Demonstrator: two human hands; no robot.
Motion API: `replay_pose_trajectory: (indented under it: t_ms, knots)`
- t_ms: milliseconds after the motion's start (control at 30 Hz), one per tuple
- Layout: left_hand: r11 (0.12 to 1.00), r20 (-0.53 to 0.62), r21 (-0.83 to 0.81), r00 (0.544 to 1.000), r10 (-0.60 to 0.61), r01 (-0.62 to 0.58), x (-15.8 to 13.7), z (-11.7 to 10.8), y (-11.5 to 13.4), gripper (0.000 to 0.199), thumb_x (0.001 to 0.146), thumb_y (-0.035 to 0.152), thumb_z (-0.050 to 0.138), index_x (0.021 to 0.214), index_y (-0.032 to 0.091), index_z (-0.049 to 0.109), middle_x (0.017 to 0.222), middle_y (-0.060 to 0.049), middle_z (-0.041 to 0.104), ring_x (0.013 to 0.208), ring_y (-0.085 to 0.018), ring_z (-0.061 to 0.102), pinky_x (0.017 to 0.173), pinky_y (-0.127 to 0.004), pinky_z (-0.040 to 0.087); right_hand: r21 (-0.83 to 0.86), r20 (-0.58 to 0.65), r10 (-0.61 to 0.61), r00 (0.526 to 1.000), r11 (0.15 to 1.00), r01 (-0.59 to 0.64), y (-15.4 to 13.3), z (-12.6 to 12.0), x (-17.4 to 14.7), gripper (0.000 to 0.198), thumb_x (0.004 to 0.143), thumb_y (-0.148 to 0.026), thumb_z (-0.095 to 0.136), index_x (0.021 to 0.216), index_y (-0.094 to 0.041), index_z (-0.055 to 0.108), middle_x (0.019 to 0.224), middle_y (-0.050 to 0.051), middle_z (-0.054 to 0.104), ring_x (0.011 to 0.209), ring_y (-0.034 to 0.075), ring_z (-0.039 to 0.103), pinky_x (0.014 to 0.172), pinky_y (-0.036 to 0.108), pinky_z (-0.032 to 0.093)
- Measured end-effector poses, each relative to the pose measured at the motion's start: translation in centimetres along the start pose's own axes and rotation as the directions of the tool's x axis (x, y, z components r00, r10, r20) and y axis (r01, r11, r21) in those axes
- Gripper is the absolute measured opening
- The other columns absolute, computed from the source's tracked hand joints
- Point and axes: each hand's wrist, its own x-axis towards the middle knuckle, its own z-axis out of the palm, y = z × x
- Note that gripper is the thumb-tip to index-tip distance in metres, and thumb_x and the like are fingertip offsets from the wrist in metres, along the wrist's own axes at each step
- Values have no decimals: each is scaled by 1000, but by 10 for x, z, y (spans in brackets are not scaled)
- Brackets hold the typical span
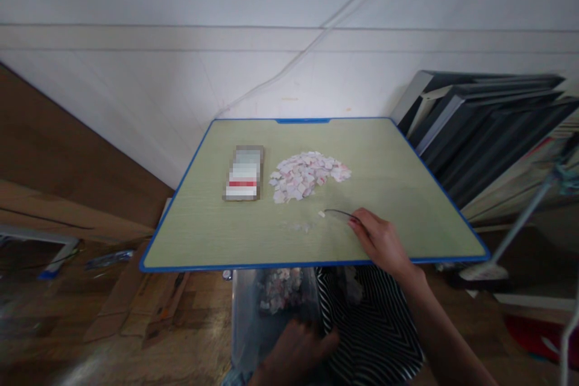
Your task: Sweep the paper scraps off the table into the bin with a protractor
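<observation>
My right hand (379,238) is closed on thin, dark, curved tweezers (341,212) above the front right part of the table. A small whitish piece (321,214) is at the tip of the tweezers. Farther back lies a heap of small pale paper-like pieces (305,175), some tinged pink. Faint whitish scraps (302,227) are scattered nearer the front edge. Below the table, my left hand (298,347) is in shadow over a clear plastic bin (244,319), thumb apart from the fingers, with nothing visible in it.
A blurred-out phone-like rectangle (244,173) lies left of the heap on the blue-edged table (194,229). A striped cloth (371,325) is beside the bin, which holds crumpled pieces (281,289). Dark panels (479,126) lean at right; cardboard (113,307) lies on the floor.
</observation>
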Motion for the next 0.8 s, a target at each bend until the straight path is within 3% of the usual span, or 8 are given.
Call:
replay_pose_trajectory:
  t_ms: [67,233,800]
  knots:
    - [1000,0,4,1000,-2,2,0,-1,0,39,83,15,51,119,18,37,92,-7,64,76,-22,63,58,-31,53,-25,1,19,1000,1000,-18,0,4,1,15,89,-22,36,79,-18,47,68,3,56,59,14,55,55,25,41]
    - [1000,20,9,1000,5,-6,0,-6,-1,35,85,14,48,118,18,37,91,-6,64,74,-20,63,57,-29,53,57,-178,93,980,995,-85,3,8,0,11,87,-23,39,79,-19,45,69,3,57,61,14,57,56,23,42]
    - [1000,-36,-6,999,16,-17,0,-2,0,36,85,15,48,118,17,37,89,-8,63,73,-20,62,56,-29,51,25,-126,101,987,995,-99,4,10,4,14,86,-23,39,74,-18,44,63,3,56,57,15,55,53,25,41]
